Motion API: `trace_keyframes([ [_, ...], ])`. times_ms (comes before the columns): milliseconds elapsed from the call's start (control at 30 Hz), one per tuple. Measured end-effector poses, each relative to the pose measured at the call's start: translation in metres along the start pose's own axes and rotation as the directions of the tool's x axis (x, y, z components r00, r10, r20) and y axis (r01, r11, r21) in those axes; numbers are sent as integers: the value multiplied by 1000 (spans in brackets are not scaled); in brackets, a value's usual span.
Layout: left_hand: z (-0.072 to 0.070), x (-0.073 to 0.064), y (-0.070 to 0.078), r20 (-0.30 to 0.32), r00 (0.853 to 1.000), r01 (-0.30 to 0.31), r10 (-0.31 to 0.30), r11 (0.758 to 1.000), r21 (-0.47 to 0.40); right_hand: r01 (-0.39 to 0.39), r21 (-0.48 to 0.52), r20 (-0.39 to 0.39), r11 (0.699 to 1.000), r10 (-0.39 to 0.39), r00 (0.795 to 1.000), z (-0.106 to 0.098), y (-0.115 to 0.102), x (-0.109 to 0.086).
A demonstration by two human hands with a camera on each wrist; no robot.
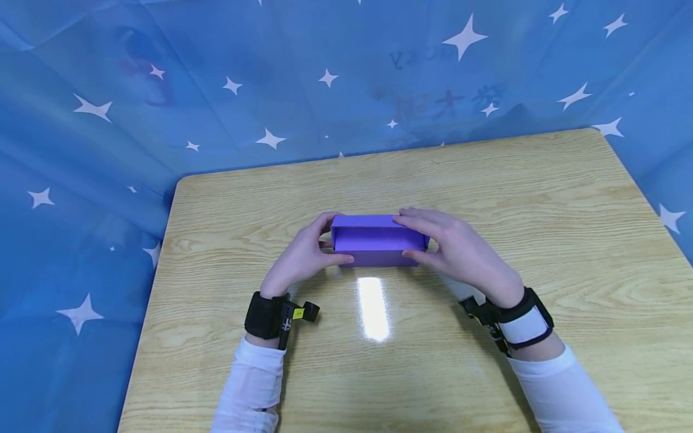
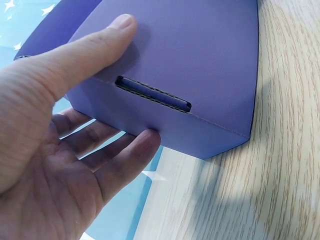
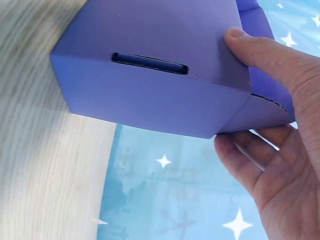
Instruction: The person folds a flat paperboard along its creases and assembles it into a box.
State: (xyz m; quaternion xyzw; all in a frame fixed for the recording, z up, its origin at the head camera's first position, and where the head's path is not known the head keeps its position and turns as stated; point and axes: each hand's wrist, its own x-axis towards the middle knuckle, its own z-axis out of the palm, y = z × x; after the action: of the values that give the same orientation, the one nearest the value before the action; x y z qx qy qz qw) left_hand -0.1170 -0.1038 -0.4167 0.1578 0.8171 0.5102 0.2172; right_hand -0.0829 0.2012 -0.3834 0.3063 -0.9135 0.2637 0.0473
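A small purple cardboard box [image 1: 378, 258] stands on the wooden table between both hands, its opening and hollow inside showing in the head view. My left hand [image 1: 304, 255] grips its left end, thumb on the near wall and fingers around the end and back. On the other end, my right hand [image 1: 457, 248] has its thumb on the near wall and fingers over the raised flap [image 1: 361, 221] at the back. A narrow slot [image 2: 152, 94] along a bottom edge appears in the left wrist view; another slot [image 3: 150, 63] shows in the right wrist view.
The light wooden table [image 1: 227, 385] carries a bright light reflection in front of the box. A blue cloth with white stars [image 1: 303, 54] hangs behind the table and to its sides. Both wrists wear black straps with small cameras.
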Motion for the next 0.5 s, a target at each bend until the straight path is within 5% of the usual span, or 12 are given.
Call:
trace_keyframes([
  [500,0,-1,-1,2,1000,-28,28,1000,2,68,-63,-62,996,-72,996,7,-1,-5],
])
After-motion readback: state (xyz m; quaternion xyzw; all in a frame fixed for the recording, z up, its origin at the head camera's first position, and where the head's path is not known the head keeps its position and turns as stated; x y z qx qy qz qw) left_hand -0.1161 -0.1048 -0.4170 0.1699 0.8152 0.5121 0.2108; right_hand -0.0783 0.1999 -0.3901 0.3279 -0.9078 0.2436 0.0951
